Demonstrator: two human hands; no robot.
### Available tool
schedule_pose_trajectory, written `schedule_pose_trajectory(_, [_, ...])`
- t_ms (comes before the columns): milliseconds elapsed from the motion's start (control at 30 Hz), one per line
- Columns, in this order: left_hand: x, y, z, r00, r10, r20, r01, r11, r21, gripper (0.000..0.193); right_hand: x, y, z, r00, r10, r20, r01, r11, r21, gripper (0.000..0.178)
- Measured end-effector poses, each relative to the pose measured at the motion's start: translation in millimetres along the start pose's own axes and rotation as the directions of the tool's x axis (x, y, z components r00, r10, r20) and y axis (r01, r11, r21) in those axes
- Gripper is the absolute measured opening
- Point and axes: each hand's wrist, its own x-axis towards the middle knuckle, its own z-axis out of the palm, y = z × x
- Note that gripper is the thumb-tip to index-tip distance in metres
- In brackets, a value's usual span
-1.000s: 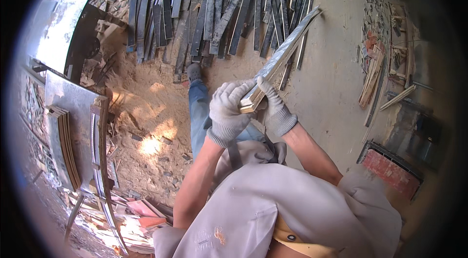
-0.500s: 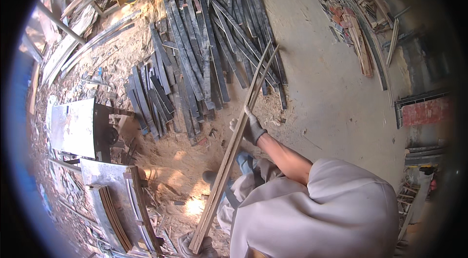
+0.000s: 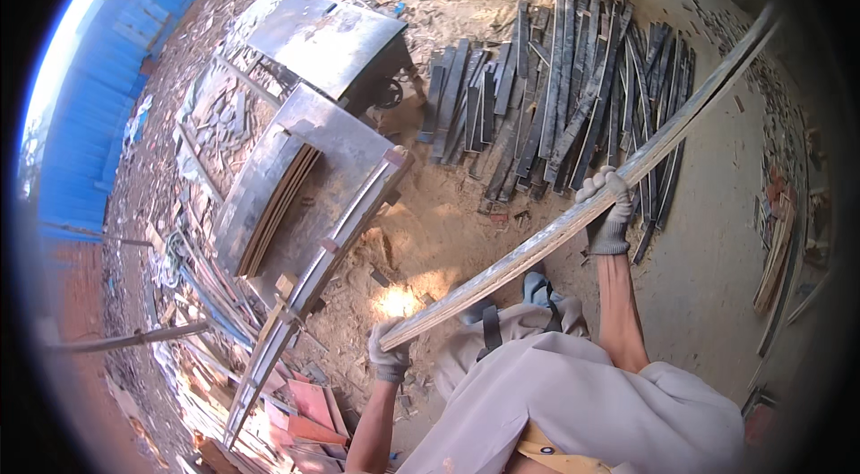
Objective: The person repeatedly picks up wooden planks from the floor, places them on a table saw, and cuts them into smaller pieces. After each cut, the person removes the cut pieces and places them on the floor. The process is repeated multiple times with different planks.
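Gripping the long plank (image 3: pixel 573 219), both gloved hands close around it, its far end blurring at the rim

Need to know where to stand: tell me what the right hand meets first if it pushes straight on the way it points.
Probably the heap of dark planks on the ground beyond the right hand, which grips the long board and points that way. Depth is unclear; the heap lies lower, so it might pass over.

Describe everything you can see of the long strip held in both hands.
The long strip looks like pale, weathered plywood, thin and narrow, bowing slightly. It runs diagonally from lower left to upper right above the sandy ground. The gloved left hand holds its near end; the gloved right hand grips it around the middle.
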Motion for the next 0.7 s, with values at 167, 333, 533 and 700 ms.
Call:
schedule_pose_trajectory(167, [61, 3, 25, 0.939, -0.111, 0.325, -0.019, 0.928, 0.372, 0.069, 13, -40, 106, 0.903, 0.002, 0.429, 0.074, 0.984, -0.161, 0.033])
schedule_pose_trajectory(333, [176, 156, 5, 0.990, 0.140, -0.028, -0.143, 0.952, -0.271, 0.101, 36, -24, 136, 0.789, -0.039, 0.613, 0.487, 0.649, -0.585, 0.046])
schedule_pose_trajectory(533, [274, 322, -11, 0.821, 0.375, -0.430, -0.570, 0.572, -0.590, 0.139, 43, 65, 111, 0.527, -0.068, 0.847, 0.827, -0.189, -0.530, 0.069])
schedule_pose_trajectory(700, [294, 291, -29, 0.762, -0.303, -0.572, -0.451, 0.385, -0.805, 0.080, 57, 111, 118, 0.278, 0.184, 0.943, 0.956, 0.044, -0.291, 0.061])
